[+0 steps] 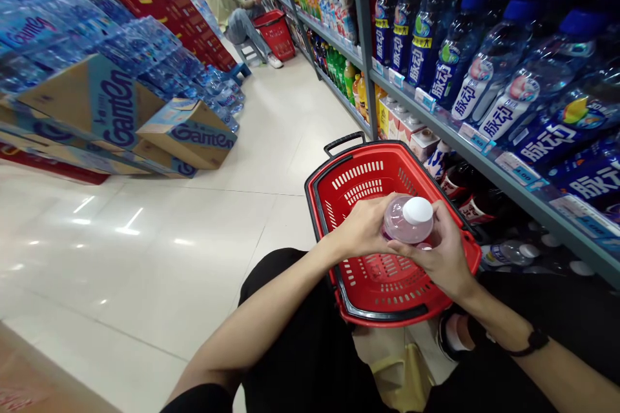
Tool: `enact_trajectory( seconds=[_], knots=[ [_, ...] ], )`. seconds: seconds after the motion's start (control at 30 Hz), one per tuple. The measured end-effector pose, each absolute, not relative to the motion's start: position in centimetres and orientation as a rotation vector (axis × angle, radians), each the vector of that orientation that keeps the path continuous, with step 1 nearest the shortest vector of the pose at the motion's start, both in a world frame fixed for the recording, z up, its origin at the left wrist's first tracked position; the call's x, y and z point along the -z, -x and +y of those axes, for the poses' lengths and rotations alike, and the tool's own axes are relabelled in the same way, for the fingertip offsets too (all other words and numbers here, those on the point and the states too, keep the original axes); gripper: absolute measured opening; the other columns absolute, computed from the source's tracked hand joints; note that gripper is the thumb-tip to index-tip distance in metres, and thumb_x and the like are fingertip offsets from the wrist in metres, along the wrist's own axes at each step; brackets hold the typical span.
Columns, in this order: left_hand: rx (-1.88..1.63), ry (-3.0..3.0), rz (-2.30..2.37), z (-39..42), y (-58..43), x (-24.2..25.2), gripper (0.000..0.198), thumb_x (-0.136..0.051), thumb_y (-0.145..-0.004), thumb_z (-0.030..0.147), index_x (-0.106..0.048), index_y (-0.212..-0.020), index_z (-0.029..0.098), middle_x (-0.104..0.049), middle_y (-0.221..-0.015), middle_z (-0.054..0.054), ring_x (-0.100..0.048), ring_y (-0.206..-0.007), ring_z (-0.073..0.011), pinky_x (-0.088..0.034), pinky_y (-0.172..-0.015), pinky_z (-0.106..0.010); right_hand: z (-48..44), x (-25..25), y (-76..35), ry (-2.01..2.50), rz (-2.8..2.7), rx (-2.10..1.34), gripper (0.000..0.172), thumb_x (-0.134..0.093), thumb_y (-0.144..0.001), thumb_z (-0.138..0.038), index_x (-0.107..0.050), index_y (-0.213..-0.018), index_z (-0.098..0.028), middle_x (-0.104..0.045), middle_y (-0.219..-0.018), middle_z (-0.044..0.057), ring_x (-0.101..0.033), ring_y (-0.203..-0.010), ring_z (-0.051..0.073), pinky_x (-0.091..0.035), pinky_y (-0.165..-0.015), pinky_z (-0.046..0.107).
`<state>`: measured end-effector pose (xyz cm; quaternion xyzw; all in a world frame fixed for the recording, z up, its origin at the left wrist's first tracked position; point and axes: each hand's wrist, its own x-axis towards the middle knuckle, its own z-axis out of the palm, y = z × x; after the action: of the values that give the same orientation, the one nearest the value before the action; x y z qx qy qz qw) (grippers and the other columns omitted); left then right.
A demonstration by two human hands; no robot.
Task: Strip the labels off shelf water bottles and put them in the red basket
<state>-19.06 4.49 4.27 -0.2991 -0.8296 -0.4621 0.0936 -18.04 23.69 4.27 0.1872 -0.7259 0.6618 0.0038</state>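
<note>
Both my hands are wrapped round a clear plastic drink bottle (405, 222) with a white cap, its top turned up towards me. My left hand (365, 226) grips it from the left. From the right, my right hand (443, 251) closes on it, the fingers reaching across its near side. The lower part of the bottle is hidden by my hands. They hold it over a red shopping basket (349, 174) with black handles, which stands between my knees and the shelf.
Shelves of drinks (523, 77) run along the right, with a price-tag edge (513, 164) near the basket. Stacked water cartons (194, 135) stand at the left. Further up the aisle a person (237, 6) sits beside another red basket (278, 32).
</note>
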Motion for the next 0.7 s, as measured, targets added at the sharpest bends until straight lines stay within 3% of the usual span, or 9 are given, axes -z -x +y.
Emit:
enact_trajectory(
  seconds=[0.37,0.7],
  knots=[
    [1.312,0.866,-2.519,4.56,19.02,-4.17,0.065,-0.076,-0.082,0.051,-0.059,-0.134,0.015,-0.073,-0.119,-0.014,-0.074,-0.108,-0.0301,-0.059,-0.094,-0.043,23.59,-4.42,18.06,-0.565,-2.280,-2.095,0.057,-0.099,-0.065,-0.036,-0.054,-0.100,-0.026,-0.063,-0.100,0.000,-0.062,-0.094,0.024,-0.049,-0.084,0.039],
    [1.278,0.837,-2.563,4.54,18.96,-4.24,0.061,-0.075,-0.081,0.051,-0.059,-0.128,0.015,-0.073,-0.116,-0.013,-0.074,-0.104,-0.0301,-0.059,-0.091,-0.042,23.71,-3.77,18.28,-0.573,-2.289,-2.106,0.062,-0.099,-0.065,-0.039,-0.056,-0.108,-0.027,-0.067,-0.102,0.002,-0.063,-0.094,0.026,-0.053,-0.084,0.040]
  ],
)
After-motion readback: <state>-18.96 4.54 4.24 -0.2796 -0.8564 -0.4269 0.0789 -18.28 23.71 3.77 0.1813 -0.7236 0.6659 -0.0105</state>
